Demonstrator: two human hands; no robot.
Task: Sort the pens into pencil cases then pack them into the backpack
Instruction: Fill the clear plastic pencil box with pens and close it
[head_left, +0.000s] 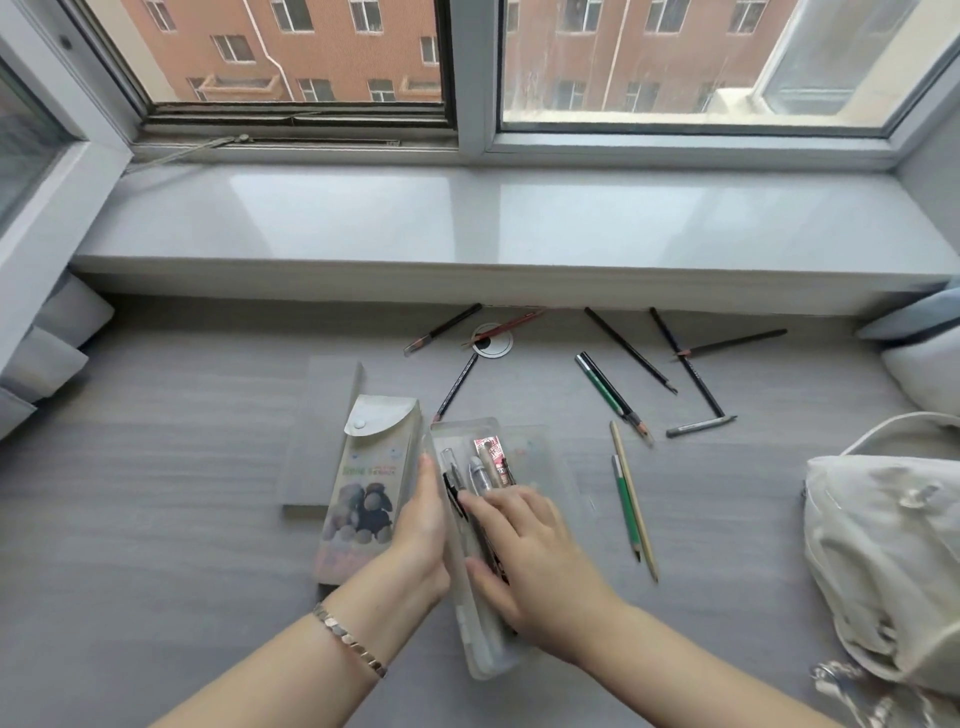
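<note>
Clear pencil case (480, 613) in my hands
My left hand (423, 540) grips its side; my right hand (524, 551) lies flat on pens (470, 475) inside.

Both forearms are bare, without sleeves; a segmented metallic bracelet (349, 640) circles the left wrist; nails are unpainted.

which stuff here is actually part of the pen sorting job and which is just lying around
Part of the job:
clear pencil case, held by left hand and right hand
printed pencil case, flap snapped shut
loose pencils scattered on the desk
green pencil
backpack

Just lying about:
cable grommet
flat grey box under the printed case
cushions
</note>
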